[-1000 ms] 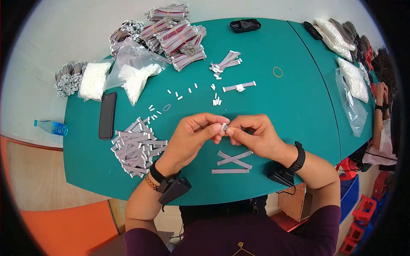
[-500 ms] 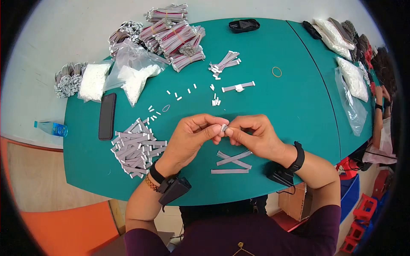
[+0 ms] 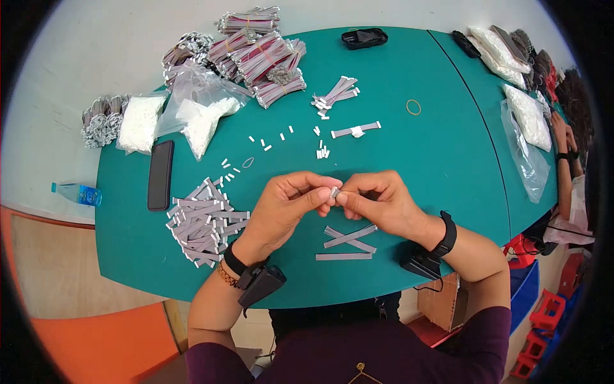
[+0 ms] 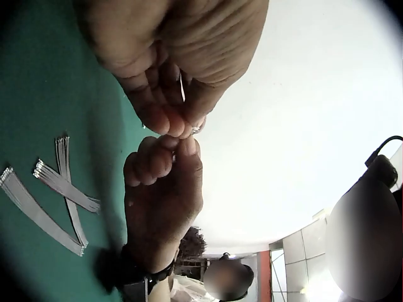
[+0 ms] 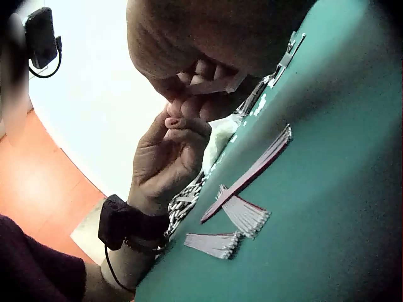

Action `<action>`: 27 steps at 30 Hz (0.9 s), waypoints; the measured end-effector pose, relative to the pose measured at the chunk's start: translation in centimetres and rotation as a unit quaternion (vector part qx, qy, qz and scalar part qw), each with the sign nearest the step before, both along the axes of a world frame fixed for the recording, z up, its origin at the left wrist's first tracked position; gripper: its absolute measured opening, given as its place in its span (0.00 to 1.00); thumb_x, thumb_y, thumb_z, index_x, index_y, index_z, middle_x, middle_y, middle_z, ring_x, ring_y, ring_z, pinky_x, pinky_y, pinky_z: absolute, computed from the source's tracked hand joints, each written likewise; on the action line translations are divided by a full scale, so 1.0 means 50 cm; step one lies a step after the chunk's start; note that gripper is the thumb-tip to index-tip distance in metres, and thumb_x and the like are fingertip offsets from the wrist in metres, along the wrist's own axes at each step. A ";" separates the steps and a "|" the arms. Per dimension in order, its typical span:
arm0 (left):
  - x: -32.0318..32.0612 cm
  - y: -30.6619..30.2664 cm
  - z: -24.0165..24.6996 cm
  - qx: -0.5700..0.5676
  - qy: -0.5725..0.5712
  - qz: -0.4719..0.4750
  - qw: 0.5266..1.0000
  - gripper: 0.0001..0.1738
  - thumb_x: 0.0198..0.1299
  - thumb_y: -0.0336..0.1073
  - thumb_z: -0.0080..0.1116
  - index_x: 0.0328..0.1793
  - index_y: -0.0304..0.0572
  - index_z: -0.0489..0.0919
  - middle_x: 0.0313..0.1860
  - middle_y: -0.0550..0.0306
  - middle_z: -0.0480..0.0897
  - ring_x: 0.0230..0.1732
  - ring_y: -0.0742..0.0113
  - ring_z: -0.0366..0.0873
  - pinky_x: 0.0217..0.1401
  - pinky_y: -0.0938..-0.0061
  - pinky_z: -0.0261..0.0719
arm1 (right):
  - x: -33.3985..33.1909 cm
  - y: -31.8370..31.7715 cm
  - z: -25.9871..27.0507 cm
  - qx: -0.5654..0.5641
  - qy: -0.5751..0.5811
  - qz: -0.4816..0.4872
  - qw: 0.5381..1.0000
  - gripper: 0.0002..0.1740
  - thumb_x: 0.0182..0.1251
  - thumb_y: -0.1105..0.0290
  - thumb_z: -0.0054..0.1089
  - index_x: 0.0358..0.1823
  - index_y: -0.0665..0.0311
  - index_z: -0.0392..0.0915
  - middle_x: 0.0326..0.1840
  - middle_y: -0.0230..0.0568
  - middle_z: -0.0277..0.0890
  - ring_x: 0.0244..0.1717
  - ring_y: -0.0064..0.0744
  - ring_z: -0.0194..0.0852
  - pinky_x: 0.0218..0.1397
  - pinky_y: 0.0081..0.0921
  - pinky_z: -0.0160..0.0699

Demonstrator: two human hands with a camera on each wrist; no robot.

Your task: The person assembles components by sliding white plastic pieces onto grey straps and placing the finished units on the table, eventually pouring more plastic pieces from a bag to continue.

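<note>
Both hands meet at the fingertips above the table's front half. My right hand [image 3: 382,203] pinches a grey ribbon cable [image 5: 211,86], part of which runs back under its palm with a white connector at that end. My left hand [image 3: 288,206] pinches a small white connector [image 3: 334,191] at the cable's other end, mostly covered by fingers and thumb. Below the hands lie two crossed ribbon cables [image 3: 350,237] and a single ribbon cable [image 3: 343,256], their ends showing bare terminals in the wrist views.
Left of the hands sits a heap of ribbon cables [image 3: 203,221] with white connectors, beside a phone [image 3: 160,175]. Loose white connectors [image 3: 323,153], a small cable pile [image 3: 336,95] and a wrapped cable [image 3: 356,130] lie beyond. Bundled cables [image 3: 265,54] and bags [image 3: 208,115] stand at back left.
Both hands stay together in nearly the same place, with only slight finger movement at the connector. At the far right, another person's hands have shifted upward.
</note>
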State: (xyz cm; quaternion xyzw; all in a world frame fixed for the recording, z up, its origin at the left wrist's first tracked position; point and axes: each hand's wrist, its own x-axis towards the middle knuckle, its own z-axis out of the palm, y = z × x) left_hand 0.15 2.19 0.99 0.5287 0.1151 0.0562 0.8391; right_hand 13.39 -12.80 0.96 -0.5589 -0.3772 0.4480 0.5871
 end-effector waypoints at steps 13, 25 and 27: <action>0.000 -0.002 0.003 0.057 0.009 0.007 0.998 0.11 0.61 0.30 0.58 0.48 0.32 0.80 0.35 0.57 0.82 0.34 0.76 0.75 0.40 0.82 0.74 | 0.006 0.000 0.002 -0.026 0.025 0.020 0.999 0.11 0.67 0.66 0.56 0.30 0.64 0.80 0.20 0.27 0.73 0.24 0.13 0.68 0.25 0.12 0.67; 0.000 -0.001 -0.002 0.044 0.002 0.006 0.999 0.10 0.61 0.29 0.58 0.47 0.33 0.81 0.36 0.57 0.82 0.34 0.76 0.75 0.40 0.82 0.75 | 0.004 0.001 0.007 -0.031 0.020 0.022 0.999 0.14 0.68 0.62 0.56 0.29 0.64 0.79 0.20 0.26 0.72 0.24 0.12 0.68 0.26 0.12 0.67; 0.000 -0.001 -0.001 0.050 0.000 0.006 0.999 0.10 0.61 0.29 0.58 0.47 0.33 0.81 0.35 0.57 0.82 0.34 0.77 0.75 0.40 0.82 0.75 | 0.005 0.002 0.006 -0.032 0.015 0.020 0.999 0.14 0.68 0.62 0.56 0.28 0.64 0.79 0.20 0.26 0.72 0.24 0.12 0.68 0.26 0.12 0.66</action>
